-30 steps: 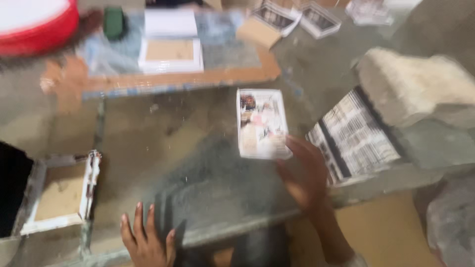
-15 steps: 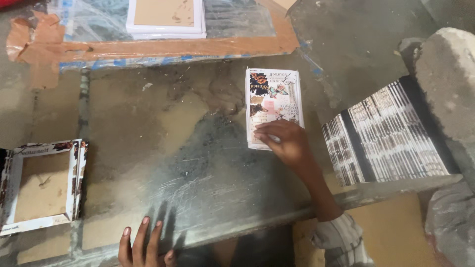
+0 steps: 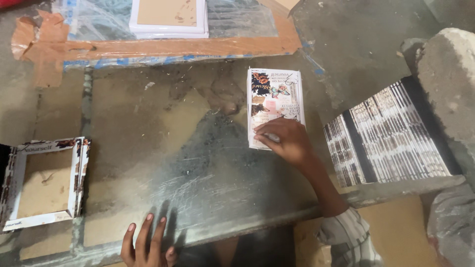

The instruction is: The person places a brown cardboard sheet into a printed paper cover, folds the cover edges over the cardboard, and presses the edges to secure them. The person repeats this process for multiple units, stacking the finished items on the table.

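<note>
Scratched grey metal sheeting (image 3: 198,168) covers the worktable I look down on, dull and smeared with dust. Nearest me, my left hand (image 3: 146,244) lies flat on the table's front edge, fingers spread and holding nothing. Just past it to the left sits a square white frame with a brown cardboard backing (image 3: 44,183), its printed border facing up, well apart from both hands. My right hand (image 3: 287,141) reaches over from the right, fingers bent and pressed down on the lower end of a rectangular printed paper card with flower and butterfly pictures (image 3: 274,99); the card lies flat on the metal, right of centre, and I cannot tell whether the fingertips pinch its edge or only rest on it. Beside my right forearm lies a black-and-white striped sheet (image 3: 391,136), partly under a rough grey stone block (image 3: 450,84). Farthest away, a stack of white frames with brown centres (image 3: 168,17) rests on clear plastic wrap (image 3: 237,20) over an orange-brown cardboard strip (image 3: 148,49).
</note>
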